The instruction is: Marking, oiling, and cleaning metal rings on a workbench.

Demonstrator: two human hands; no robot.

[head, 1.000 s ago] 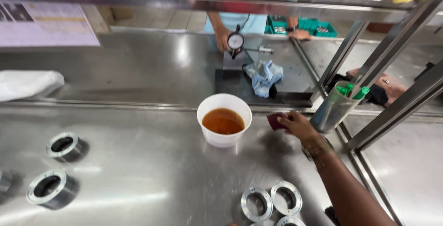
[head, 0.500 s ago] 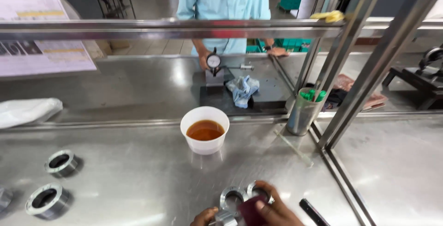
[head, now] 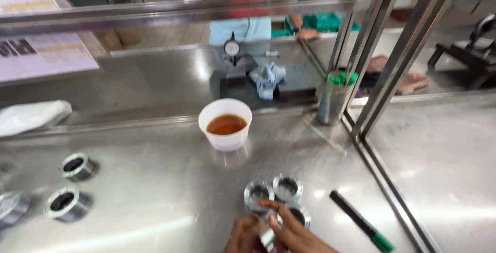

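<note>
Both my hands are at the bottom edge of the head view. My left hand [head: 241,235] grips a shiny metal ring [head: 266,235] from the left. My right hand [head: 295,231] lies over that ring with its fingers spread across it and holds a dark red pad [head: 279,246] against it; the pad is mostly hidden. Three more metal rings [head: 288,186] lie together on the steel bench just beyond my fingers. A white cup of brown liquid [head: 226,124] stands farther back, at the middle of the bench.
A black marker with a green cap [head: 361,227] lies to the right. More rings [head: 76,166] sit at the left. A metal pen pot [head: 332,98], a dial gauge [head: 232,51], a blue rag [head: 267,79] and slanted frame bars [head: 385,72] stand behind. Another person [head: 243,5] stands across.
My right hand has come back from beside the cup to the rings near me with the red pad. Both hands have closed around one ring.
</note>
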